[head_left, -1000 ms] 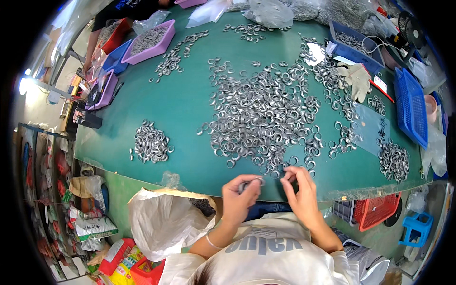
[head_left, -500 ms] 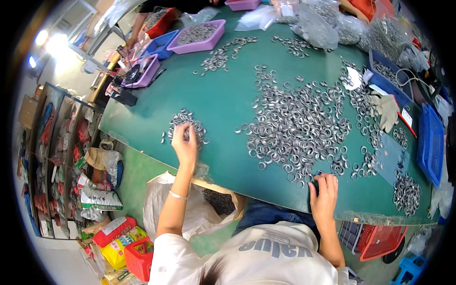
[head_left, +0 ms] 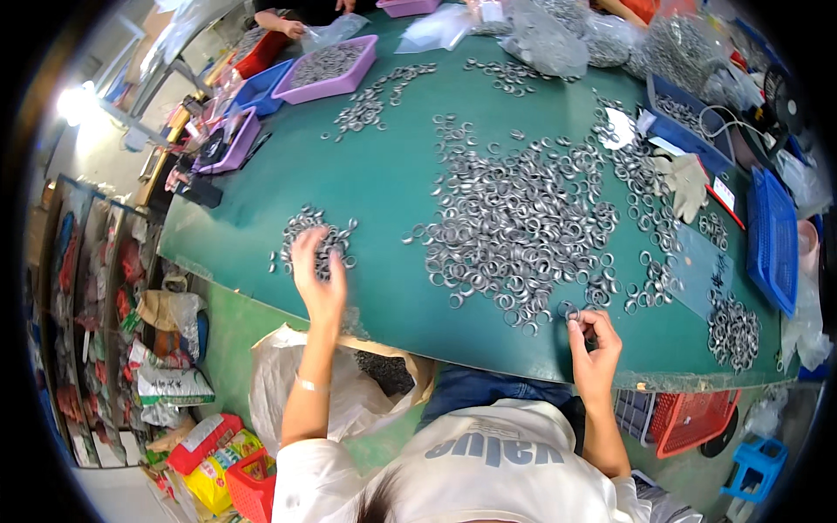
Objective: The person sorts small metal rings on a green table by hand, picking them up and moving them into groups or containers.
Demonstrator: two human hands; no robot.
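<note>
Over a small pile of grey metal rings [head_left: 302,220] at the left of the green table, my left hand [head_left: 319,277] is open, its thumb and fingers apart and slightly blurred. I see nothing held in it. Close to the table's front edge, my right hand [head_left: 596,349] pinches a metal ring [head_left: 568,311] between thumb and fingertips. Just beyond that hand spreads a large heap of metal rings [head_left: 514,218], some lying flat and others tipped on one another.
A open-topped sack [head_left: 279,366] stands below the front edge. Purple tray [head_left: 362,74] and blue baskets [head_left: 772,244] flank the table [head_left: 261,166]. A glove [head_left: 687,185] and a red pen [head_left: 725,207] lie right. Another person's hand [head_left: 292,29] touches a plastic bag at the far side.
My left hand has lifted and opened its fingers above the small pile. My right hand has turned, and a ring now shows at its fingertips. The whole view has shifted slightly.
</note>
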